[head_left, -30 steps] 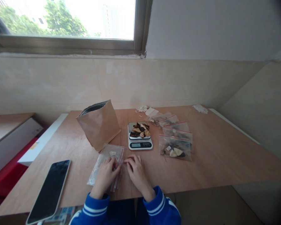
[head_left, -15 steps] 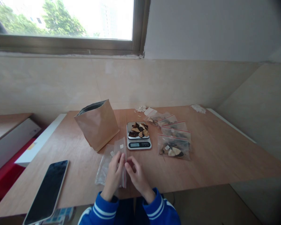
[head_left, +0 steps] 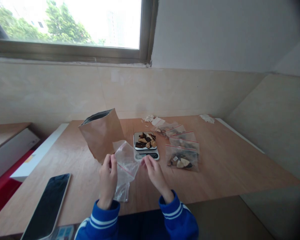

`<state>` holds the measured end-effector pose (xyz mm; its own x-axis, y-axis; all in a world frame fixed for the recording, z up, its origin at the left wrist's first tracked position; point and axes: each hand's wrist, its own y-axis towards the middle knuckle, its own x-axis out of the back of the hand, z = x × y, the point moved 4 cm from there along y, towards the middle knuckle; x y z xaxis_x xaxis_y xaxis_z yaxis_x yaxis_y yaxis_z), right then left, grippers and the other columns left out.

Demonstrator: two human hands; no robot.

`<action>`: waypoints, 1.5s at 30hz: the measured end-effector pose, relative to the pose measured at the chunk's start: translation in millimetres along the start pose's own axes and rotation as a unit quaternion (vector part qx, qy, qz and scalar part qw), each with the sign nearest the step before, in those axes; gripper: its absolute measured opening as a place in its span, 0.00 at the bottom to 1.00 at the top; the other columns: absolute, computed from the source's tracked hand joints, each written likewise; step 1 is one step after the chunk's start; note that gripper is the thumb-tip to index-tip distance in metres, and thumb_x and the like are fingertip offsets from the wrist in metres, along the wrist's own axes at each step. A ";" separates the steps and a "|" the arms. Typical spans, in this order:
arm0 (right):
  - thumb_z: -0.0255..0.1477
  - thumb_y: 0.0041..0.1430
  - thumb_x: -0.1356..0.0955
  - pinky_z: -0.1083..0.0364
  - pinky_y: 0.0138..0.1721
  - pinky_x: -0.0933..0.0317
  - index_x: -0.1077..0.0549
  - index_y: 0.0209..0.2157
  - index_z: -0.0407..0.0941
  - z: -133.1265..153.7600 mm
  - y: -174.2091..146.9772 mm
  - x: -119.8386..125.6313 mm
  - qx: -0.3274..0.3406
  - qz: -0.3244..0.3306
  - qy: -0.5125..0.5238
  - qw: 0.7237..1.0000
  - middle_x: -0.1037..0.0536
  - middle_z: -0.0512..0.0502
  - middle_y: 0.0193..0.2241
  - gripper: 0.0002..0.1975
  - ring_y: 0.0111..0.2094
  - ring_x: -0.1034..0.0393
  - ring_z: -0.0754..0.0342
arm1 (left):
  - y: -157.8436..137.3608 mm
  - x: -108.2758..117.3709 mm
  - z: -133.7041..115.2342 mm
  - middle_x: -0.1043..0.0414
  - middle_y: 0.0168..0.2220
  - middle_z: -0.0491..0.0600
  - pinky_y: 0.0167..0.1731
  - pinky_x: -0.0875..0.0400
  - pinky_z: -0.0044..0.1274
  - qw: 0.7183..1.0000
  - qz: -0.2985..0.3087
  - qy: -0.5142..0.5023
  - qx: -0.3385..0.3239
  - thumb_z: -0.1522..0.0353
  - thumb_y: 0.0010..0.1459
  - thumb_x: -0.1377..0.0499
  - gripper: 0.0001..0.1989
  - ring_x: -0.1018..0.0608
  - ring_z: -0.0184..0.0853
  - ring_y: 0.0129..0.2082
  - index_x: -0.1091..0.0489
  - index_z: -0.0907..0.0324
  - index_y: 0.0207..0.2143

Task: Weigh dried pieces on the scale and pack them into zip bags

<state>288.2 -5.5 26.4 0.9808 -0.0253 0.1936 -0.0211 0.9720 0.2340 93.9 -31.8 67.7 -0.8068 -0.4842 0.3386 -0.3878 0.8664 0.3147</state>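
Observation:
Between my hands a clear zip bag [head_left: 125, 160] with a red seal line is stretched out above the table. My left hand [head_left: 108, 180] pinches its left side. My right hand [head_left: 153, 173] pinches its right edge, in front of the scale. Another clear bag [head_left: 122, 193] lies on the table beneath. Just beyond, a small digital scale [head_left: 137, 155] carries a pile of dark and pale dried slices [head_left: 146, 140], perhaps mushroom; its display is partly covered by my right hand. A brown paper pouch [head_left: 103, 135] stands open-topped behind my left hand.
Several filled zip bags [head_left: 182, 160] overlap in a row right of the scale. A phone [head_left: 48, 206] lies at the table's left front edge. White crumpled scraps [head_left: 148, 118] sit near the wall, with another white piece [head_left: 207, 118] farther right.
My hands have moved apart and up, and the zip bag is now lifted and spread between them. The scale's front is now partly hidden. The view has tilted slightly.

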 end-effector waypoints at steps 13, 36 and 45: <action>0.37 0.58 0.34 0.43 0.49 0.42 0.33 0.45 0.40 -61.6 83.2 24.0 0.039 -0.202 -0.431 0.878 0.32 0.32 0.44 0.18 0.47 0.38 0.39 | -8.5 -26.4 4.7 0.39 0.22 0.43 0.29 0.40 0.24 0.994 0.057 -0.056 0.072 0.54 0.64 0.52 0.18 0.33 0.33 0.25 0.39 0.55 0.26; 0.32 0.60 0.41 0.47 0.43 0.36 0.36 0.39 0.43 -80.8 83.4 49.1 0.076 -0.132 -0.333 0.931 0.28 0.38 0.37 0.09 0.43 0.33 0.45 | -20.1 -33.9 12.8 0.32 0.25 0.45 0.30 0.35 0.24 0.982 0.116 -0.113 0.095 0.52 0.60 0.47 0.18 0.28 0.35 0.27 0.35 0.57 0.28; 0.34 0.63 0.43 0.50 0.41 0.36 0.34 0.42 0.44 -1.9 63.3 41.0 0.102 -0.064 -0.221 0.968 0.26 0.41 0.39 0.12 0.37 0.30 0.50 | -21.5 -42.4 15.2 0.33 0.24 0.45 0.29 0.36 0.24 0.980 0.128 -0.122 0.091 0.52 0.61 0.49 0.19 0.29 0.34 0.26 0.34 0.57 0.28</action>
<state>327.4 55.4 47.3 0.8001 -0.2841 0.5284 0.0139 0.8893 0.4570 129.6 -28.1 33.1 -0.9619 -0.2233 0.1576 -0.2135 0.9739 0.0768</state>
